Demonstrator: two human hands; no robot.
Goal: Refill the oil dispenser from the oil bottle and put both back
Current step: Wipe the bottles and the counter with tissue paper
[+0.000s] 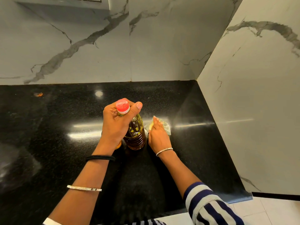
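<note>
Plainly, the oil bottle [135, 135] stands upright on the black counter [56, 127], long axis vertical, with its red cap [122, 106] on. My left hand [116, 122] has it from above and from the left. The fingers [112, 113] are curled tight round the neck just under the cap, and the thumb lies up along the cap's right side. Dark amber oil shows through the ribbed lower body. The shoulder looks paler, but my hand hides too much to fix the level. My right hand [158, 135] lies just right of the bottle, apart from it, fingers straight and flat. It presses a pale yellowish thing [164, 125] against the counter, cloth or wrapper, I cannot tell which. An amber sliver [119, 145] peeks out by my left wrist, touching or just behind the bottle's base. Whether it is the dispenser I cannot tell. Judgement: the left hand already owns the bottle, so the next move is a straight lift or a twist of the cap, keeping it vertical while the right clears away. Marble wall [81, 46] closes the back and the right side.
</note>
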